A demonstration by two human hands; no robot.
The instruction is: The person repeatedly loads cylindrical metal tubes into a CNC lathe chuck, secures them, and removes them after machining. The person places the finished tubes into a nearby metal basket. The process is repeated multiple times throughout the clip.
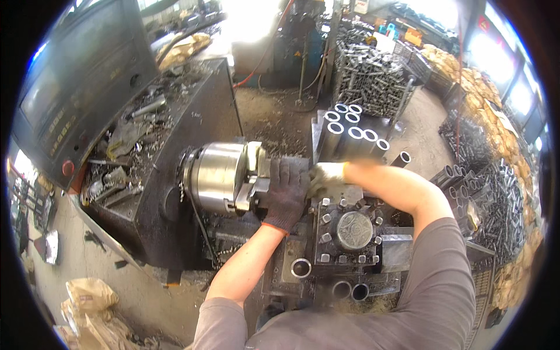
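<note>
My left hand, in a dark glove with an orange cuff, lies over a grey metal piece at the jaws of the lathe chuck. Its fingers curl over the far side; the piece looks like a tube, mostly hidden. Just right of it is my right hand, in a pale, dirty glove, smeared by motion, with its fingers hidden. Below that hand stands the square tool post with a round cap and several bolts. A short steel tube stands upright on the plate nearer to me.
Several upright tubes stand behind the tool post. Two more tubes rest near my body. The dark headstock carries scrap and chips at left. Wire baskets of metal parts stand at the back. Brown paper sacks lie at lower left.
</note>
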